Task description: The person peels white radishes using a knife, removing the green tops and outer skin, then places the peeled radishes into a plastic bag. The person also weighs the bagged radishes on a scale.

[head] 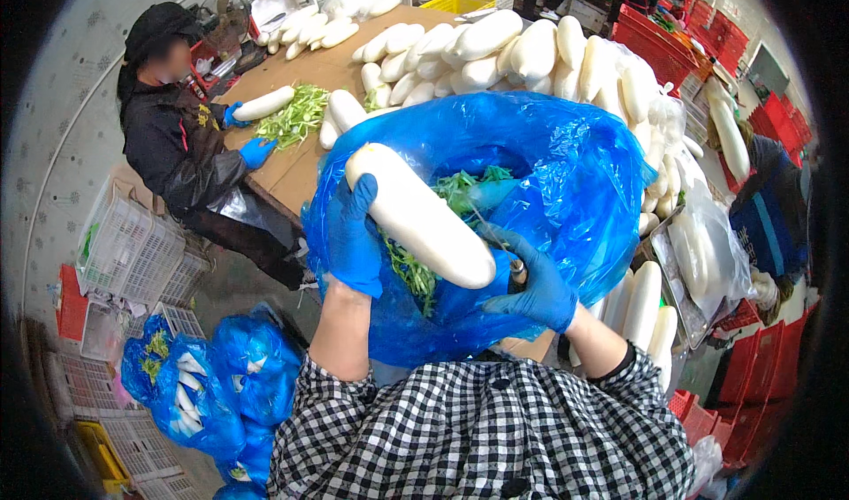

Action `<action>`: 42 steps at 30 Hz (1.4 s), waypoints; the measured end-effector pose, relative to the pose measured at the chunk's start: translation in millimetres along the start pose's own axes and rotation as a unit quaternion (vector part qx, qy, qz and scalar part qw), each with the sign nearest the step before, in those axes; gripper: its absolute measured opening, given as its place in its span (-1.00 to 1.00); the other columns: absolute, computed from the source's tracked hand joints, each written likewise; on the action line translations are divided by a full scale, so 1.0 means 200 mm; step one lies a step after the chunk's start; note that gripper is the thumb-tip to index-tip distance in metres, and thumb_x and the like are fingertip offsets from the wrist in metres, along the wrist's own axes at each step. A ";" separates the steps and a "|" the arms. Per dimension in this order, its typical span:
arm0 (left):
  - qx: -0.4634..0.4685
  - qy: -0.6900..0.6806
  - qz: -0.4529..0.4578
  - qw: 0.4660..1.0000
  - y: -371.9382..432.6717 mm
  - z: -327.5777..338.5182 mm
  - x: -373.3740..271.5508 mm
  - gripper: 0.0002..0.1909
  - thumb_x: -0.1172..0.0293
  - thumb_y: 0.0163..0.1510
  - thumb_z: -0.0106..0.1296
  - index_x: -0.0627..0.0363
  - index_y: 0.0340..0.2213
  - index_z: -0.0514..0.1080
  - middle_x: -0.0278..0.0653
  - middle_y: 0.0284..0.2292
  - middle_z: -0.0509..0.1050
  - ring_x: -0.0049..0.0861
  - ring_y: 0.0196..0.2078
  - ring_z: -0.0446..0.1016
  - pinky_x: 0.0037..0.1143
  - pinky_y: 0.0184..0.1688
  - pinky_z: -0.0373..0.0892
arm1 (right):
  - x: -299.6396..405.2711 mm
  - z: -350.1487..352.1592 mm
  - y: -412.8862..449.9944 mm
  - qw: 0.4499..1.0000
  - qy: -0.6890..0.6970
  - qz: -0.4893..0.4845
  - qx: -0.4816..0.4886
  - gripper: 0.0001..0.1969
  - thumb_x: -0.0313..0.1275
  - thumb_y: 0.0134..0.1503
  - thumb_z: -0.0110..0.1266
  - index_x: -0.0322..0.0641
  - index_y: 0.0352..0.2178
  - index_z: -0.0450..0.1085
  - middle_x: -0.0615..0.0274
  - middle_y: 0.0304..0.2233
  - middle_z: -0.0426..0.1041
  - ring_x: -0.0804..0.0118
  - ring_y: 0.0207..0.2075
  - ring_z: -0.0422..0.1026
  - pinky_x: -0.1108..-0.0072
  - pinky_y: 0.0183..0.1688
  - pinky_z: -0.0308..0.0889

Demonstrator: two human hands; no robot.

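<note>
My left hand (356, 238), in a blue glove, grips a large white daikon radish (421, 218) near its upper end. The daikon slants down to the right above an open blue plastic bag (577, 162). Cut green leaves (464, 185) lie inside the bag. My right hand (536, 281), also gloved in blue, holds a knife (519, 271) by its handle, just right of the daikon's lower end. The thin blade points up and left over the bag; part of it is blurred.
Many daikons (484, 36) are piled behind the bag. Across the brown table (318, 72), a co-worker (182, 122) touches another daikon (265, 103) beside cut greens (292, 115). Filled blue bags (255, 367) stand on the floor at lower left. Red crates (653, 42) stand at upper right.
</note>
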State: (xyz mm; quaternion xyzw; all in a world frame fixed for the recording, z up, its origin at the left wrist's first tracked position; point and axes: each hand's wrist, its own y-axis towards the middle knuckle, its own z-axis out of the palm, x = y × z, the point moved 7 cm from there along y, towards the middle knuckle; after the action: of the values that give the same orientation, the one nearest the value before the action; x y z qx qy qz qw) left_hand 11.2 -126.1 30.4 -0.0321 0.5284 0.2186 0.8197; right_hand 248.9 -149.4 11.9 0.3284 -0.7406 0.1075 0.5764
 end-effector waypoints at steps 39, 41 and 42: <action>0.366 0.284 -0.150 0.873 -0.38 0.04 0.43 -0.06 0.24 -0.38 0.38 0.18 0.05 0.14 -0.12 -0.04 0.33 -0.34 -0.02 0.34 -0.37 0.00 0.30 | 0.23 -0.14 0.12 0.926 -0.351 -0.134 0.030 -0.69 -0.11 0.06 -0.01 -0.12 -0.47 0.41 0.06 -0.61 0.42 0.04 -0.60 0.42 0.36 -0.54 0.31; 0.356 0.295 -0.132 0.877 -0.37 0.05 0.37 -0.07 0.24 -0.37 0.38 0.18 0.04 0.14 -0.10 -0.05 0.33 -0.34 -0.02 0.34 -0.37 0.00 0.30 | 0.13 -0.23 0.13 0.911 -0.411 -0.031 0.016 -0.67 -0.09 0.08 -0.04 -0.13 -0.47 0.42 0.03 -0.59 0.42 0.00 -0.59 0.41 0.36 -0.54 0.31; 0.343 0.300 -0.117 0.882 -0.35 0.05 0.32 -0.07 0.23 -0.37 0.38 0.19 0.04 0.15 -0.10 -0.05 0.33 -0.34 -0.03 0.35 -0.38 0.00 0.30 | 0.08 -0.29 0.13 0.898 -0.439 0.023 0.001 -0.65 -0.08 0.10 -0.06 -0.14 -0.47 0.42 0.02 -0.58 0.43 -0.01 -0.59 0.41 0.36 -0.54 0.31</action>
State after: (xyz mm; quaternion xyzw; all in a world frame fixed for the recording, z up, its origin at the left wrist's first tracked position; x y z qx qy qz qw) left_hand 69.2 -166.5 -35.4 0.1259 0.7834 -0.0941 0.6013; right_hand 276.0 -104.6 50.8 0.3260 -0.9254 -0.0332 0.1901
